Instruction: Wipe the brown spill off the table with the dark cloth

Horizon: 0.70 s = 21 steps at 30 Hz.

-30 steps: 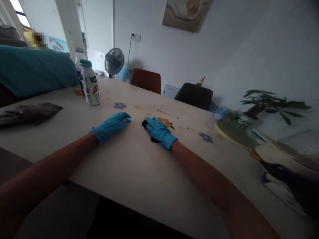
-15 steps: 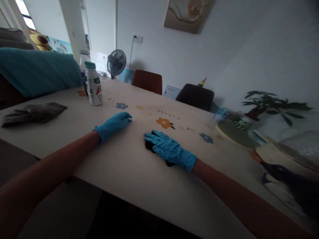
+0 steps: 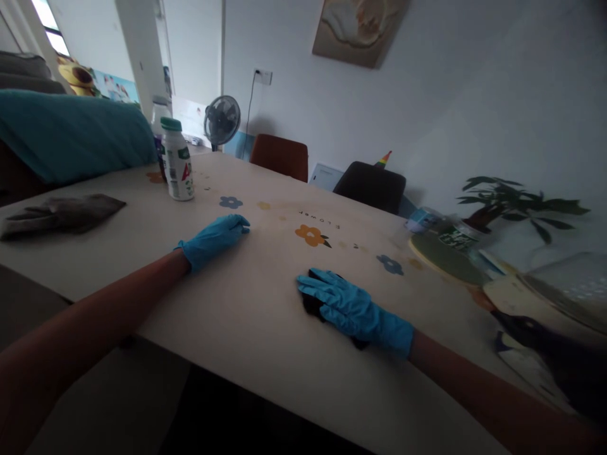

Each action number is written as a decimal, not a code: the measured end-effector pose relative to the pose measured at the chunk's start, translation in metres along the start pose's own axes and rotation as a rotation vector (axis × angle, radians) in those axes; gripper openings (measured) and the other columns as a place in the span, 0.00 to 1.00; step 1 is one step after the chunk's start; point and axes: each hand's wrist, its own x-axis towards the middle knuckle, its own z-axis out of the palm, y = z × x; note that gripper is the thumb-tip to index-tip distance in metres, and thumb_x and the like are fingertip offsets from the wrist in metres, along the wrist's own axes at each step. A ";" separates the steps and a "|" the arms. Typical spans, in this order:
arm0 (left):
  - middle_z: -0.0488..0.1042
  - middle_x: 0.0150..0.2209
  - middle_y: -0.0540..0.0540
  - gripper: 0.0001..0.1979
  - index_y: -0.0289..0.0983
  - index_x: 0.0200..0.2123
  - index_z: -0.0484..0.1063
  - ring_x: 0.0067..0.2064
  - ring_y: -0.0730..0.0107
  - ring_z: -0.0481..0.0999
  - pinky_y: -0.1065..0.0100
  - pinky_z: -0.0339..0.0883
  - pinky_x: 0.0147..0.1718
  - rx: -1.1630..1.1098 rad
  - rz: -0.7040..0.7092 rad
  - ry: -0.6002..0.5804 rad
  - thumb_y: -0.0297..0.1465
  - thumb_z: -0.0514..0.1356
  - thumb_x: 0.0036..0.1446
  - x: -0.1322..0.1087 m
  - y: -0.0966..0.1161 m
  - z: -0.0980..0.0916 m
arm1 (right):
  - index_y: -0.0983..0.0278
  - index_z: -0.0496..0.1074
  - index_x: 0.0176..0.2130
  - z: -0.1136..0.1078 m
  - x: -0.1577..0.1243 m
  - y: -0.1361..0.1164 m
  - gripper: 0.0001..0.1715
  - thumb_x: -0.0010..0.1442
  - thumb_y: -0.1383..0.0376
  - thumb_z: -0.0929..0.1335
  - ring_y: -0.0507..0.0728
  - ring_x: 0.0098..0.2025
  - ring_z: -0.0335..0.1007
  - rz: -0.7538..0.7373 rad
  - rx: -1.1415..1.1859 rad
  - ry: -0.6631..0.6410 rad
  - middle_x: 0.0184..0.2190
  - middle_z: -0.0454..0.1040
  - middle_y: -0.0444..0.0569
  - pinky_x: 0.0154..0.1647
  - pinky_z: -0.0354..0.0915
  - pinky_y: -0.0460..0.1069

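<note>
Holding a black cloth (image 3: 313,308) against the white surface (image 3: 237,309) under the blue-gloved right hand (image 3: 348,306).
Resting the blue-gloved left hand (image 3: 216,239) on the same surface, fingers slightly bent, with a crumpled grey cloth (image 3: 71,213) to its left and a green-capped white bottle (image 3: 179,164) standing beyond. Covering much of the black cloth with the right hand, on the near side of a printed orange flower (image 3: 310,235); facing a fan (image 3: 222,120) and a brown chair (image 3: 279,157) past the far edge.
</note>
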 end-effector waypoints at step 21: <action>0.84 0.73 0.36 0.24 0.39 0.66 0.84 0.75 0.41 0.82 0.41 0.70 0.83 0.011 0.009 0.007 0.41 0.59 0.76 0.003 -0.002 0.001 | 0.51 0.69 0.90 -0.024 0.207 0.035 0.41 0.89 0.48 0.62 0.72 0.94 0.55 0.256 -0.094 0.188 0.90 0.65 0.45 0.96 0.53 0.70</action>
